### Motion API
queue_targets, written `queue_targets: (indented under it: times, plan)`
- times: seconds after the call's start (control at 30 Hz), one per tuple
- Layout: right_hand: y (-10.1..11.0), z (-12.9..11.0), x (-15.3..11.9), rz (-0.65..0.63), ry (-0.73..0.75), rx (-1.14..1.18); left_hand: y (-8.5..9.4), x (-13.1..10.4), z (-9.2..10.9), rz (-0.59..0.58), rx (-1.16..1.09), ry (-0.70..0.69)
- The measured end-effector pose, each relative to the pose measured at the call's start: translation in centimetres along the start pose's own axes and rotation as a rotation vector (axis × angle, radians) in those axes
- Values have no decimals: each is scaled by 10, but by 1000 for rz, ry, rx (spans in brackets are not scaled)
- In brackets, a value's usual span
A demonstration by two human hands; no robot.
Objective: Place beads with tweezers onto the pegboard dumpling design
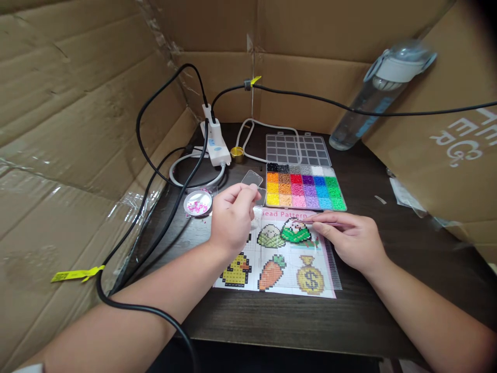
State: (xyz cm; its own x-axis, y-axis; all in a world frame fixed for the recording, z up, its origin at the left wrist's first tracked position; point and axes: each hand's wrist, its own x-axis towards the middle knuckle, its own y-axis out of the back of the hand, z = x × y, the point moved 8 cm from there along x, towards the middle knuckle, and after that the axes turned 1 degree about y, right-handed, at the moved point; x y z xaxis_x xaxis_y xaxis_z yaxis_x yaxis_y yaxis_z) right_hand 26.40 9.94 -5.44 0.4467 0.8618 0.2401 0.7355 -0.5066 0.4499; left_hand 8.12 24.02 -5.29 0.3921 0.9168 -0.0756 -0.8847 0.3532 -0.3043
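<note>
My right hand [353,235] grips thin tweezers [326,223], whose tips reach the pink and white part of a bead figure [297,231] with green leaves and a dark outline. This figure lies on a clear pegboard [334,264] over a printed bead pattern sheet [281,282]. My left hand [235,215] is closed in a pinch above the sheet's upper left part; whatever its fingertips hold, if anything, is too small to make out. Left of that hand, a small white dish [198,196] contains pink beads.
Behind the sheet is a bead box [306,191] with many colours, its lid [297,142] folded back. A water bottle [382,96] leans at the back right. A power strip [217,142] with black cables and a gold tape roll [237,154] stand behind. Cardboard walls surround the dark table.
</note>
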Motion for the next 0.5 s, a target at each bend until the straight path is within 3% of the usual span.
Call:
queue_targets:
  times: [0.5]
  plan:
    - [1, 1, -1, -3, -11, -28, 0, 0, -2, -11, 34, 8]
